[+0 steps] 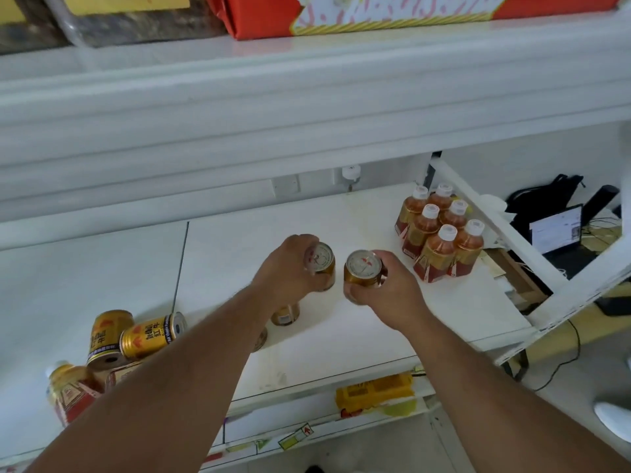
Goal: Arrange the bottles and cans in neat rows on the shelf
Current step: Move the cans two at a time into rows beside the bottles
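Item: two gold cans, in hand, above shelf (341, 213).

- L hand (286, 268): fingers curled round left can (321, 262), gripped from its 9 o'clock side. Can roughly upright, top tilted toward camera.
- R hand (386, 291): fingers wrapped round right can (363, 269), held from 5 o'clock. Also near upright, lid showing.
- Cans just beside each other, small gap between; can't tell if either base touches shelf.
- Bottles (440, 233): six, white caps, standing in two tidy rows at 2 o'clock from R hand, near shelf's right edge. Long axis of block runs 11-to-5.
- Key relation: bare shelf lies between held cans and bottles, so a can row prob. starts at 3 o'clock of R hand. R hand nearer that spot; L can follows at its 9 o'clock.
- Loose stock at 8 o'clock, by L forearm: lying can (150, 336) on its side, standing can (109, 332), tipped bottle (68, 387); unsorted.
- Small can (285, 314) partly hidden under L wrist.
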Available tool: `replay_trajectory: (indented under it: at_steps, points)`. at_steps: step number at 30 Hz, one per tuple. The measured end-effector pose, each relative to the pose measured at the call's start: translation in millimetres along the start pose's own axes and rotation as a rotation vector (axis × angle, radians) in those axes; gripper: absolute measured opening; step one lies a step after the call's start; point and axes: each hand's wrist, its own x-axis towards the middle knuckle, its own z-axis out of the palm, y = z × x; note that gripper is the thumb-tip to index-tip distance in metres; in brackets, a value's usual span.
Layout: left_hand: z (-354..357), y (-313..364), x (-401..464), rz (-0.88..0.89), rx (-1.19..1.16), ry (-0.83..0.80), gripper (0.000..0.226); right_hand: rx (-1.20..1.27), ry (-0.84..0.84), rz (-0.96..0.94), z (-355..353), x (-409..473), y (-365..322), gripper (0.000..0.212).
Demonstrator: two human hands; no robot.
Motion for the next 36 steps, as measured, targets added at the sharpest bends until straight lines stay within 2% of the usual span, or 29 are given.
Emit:
replay_trajectory:
  at_steps: [4, 8, 10, 11, 14, 17, 24, 33, 36]
  points:
    - [-13.2, 24.1, -18.4, 0.084, -0.063, 0.1, 0.069, 0.042, 0.05, -0.053, -21.3, -0.4, -18.9, 0.061]
    - [-17.6, 41.6, -43.0, 0.014, -0.144, 0.128, 0.086, 0.038, 0.055, -0.11, -38.9, -12.0, -32.5, 0.066]
    - [-15.5, 49.0, -59.7, -0.017, -0.152, 0.149, 0.087, 0.043, 0.043, -0.134, -45.4, -23.0, -38.3, 0.066]
    - [-13.5, 52.4, -68.2, -0.025, -0.157, 0.159, 0.082, 0.038, 0.039, -0.148, -47.9, -29.0, -39.9, 0.066]
    - [-7.6, 60.4, -93.2, -0.015, -0.199, 0.176, 0.046, 0.021, -0.004, -0.17, -53.6, -48.7, -43.1, 0.066]
    - [-2.8, 65.6, -118.2, -0.002, -0.186, 0.204, 0.032, 0.031, -0.046, -0.187, -56.4, -68.0, -43.0, 0.063]
    - [7.5, 64.5, -165.7, -0.039, -0.187, 0.255, 0.041, 0.043, -0.071, -0.191, -59.5, -110.7, -43.5, 0.063]
    - [15.0, 64.4, -217.7, -0.028, -0.342, 0.186, 0.04, 0.001, -0.056, -0.137, -65.4, -175.6, -49.1, 0.062]
    - [16.7, 73.6, -233.0, 0.003, -0.358, 0.189, 0.032, -0.015, -0.043, -0.135, -71.3, -191.0, -48.3, 0.063]
